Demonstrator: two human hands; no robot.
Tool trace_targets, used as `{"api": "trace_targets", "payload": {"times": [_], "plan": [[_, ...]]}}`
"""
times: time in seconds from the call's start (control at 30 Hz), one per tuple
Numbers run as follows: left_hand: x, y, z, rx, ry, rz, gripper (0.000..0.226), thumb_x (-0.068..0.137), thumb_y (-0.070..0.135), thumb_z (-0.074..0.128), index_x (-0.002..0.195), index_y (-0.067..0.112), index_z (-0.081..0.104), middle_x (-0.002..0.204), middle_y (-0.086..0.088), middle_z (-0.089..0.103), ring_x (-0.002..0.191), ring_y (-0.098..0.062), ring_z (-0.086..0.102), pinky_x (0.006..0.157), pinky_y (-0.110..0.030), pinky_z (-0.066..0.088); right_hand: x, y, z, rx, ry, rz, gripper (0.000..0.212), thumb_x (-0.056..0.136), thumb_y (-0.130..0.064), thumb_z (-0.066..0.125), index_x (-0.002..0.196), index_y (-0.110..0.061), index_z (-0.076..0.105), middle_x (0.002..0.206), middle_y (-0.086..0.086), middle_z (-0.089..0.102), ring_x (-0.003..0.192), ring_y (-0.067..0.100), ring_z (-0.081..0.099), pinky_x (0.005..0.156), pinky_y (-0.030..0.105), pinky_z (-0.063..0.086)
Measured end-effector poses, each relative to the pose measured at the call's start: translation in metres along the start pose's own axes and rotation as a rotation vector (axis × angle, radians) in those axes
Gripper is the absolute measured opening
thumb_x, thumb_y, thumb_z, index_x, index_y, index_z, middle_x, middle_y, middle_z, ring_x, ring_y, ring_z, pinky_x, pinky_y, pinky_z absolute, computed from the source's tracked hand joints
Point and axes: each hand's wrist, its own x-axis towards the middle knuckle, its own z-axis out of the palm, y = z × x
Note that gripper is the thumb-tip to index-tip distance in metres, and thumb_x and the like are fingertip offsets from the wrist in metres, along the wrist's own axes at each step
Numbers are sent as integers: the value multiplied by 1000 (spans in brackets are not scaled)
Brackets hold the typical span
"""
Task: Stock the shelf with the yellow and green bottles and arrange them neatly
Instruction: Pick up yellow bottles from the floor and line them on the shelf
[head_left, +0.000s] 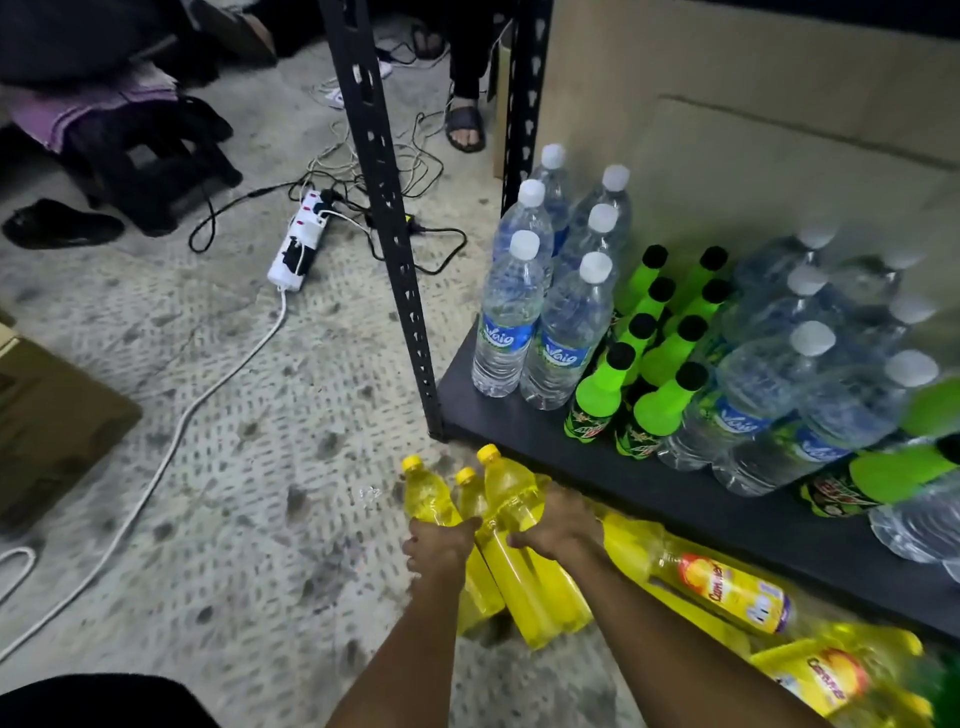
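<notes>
Load: your left hand (439, 543) and right hand (556, 525) clamp three yellow plastic bottles (511, 525), lower centre
Handling: full, heavy, slick; grip the shoulders

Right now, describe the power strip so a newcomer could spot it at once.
Start at the black shelf post rising from the floor left of the water bottles. Just left of it, among tangled cables, lies the power strip. It is the only white block there, with red switches and a white cord trailing away.

Stockroom or shop back area: black metal shelf (623, 467) held rowed water bottles (540, 322) and green bottles (660, 364); cardboard box (47, 415), power strip (301, 239) lay on worn floor (234, 467).
</notes>
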Motion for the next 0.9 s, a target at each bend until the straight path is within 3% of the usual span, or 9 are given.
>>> {"api": "trace_targets", "payload": {"times": [0.17, 0.33, 0.43, 0.53, 0.67, 0.73, 0.8, 0.9], "plan": [[17, -13, 5, -31, 13, -60, 98, 58, 52, 88, 135, 7, 46, 135, -20, 49, 124, -39, 51, 102, -47, 45, 4, 2, 6, -69, 44, -10, 101, 60, -63, 81, 142, -22, 40, 144, 10, 46, 133, 31, 46, 97, 40, 47], [52, -28, 12, 22, -45, -78, 113, 18, 64, 81, 116, 11, 62, 112, -14, 63, 106, -33, 61, 88, -43, 55, 3, -2, 10, -137, 45, 10, 96, 58, -58, 84, 137, -19, 45, 146, 8, 39, 136, 31, 38, 99, 43, 45], [24, -27, -5, 30, -41, -44, 100, 29, 60, 87, 111, 8, 65, 105, -13, 66, 100, -31, 64, 81, -39, 58, 1, -1, 9, -107, 67, 19, 81, 57, -53, 85, 124, -18, 56, 136, 6, 50, 128, 29, 46, 94, 41, 50], [-1, -26, -16, 55, 13, 39, 91, 45, 61, 89, 112, 5, 64, 109, -15, 68, 105, -32, 66, 83, -38, 57, -6, 5, 5, -78, 102, -13, 68, 56, -48, 82, 114, -19, 60, 124, 4, 60, 120, 27, 55, 88, 37, 53], [-33, -21, -36, 24, 107, 233, 86, 51, 61, 87, 113, 5, 66, 110, -15, 71, 109, -34, 65, 84, -39, 53, -33, 17, -11, 36, 176, -68, 55, 53, -45, 82, 97, -19, 64, 109, 5, 68, 106, 27, 65, 77, 34, 56], [-50, -18, -52, -10, 123, 329, 84, 44, 68, 84, 103, 10, 71, 96, -12, 74, 98, -32, 68, 77, -39, 57, -52, 23, -24, 145, 230, -106, 47, 52, -47, 82, 83, -18, 63, 97, 6, 70, 94, 28, 69, 72, 34, 56], [-71, -17, -69, -40, 159, 421, 88, 30, 80, 73, 90, 16, 73, 80, -6, 73, 84, -28, 71, 69, -39, 59, -74, 30, -40, 241, 297, -144, 53, 49, -53, 82, 83, -16, 66, 94, 5, 70, 90, 26, 69, 71, 32, 53], [-128, -10, -101, -123, 185, 564, 72, 31, 75, 73, 79, 22, 72, 69, 2, 73, 79, -22, 71, 68, -34, 57, -116, 40, -71, 361, 400, -229, 59, 43, -63, 76, 82, -21, 70, 84, -1, 73, 80, 19, 71, 66, 30, 54]]}}
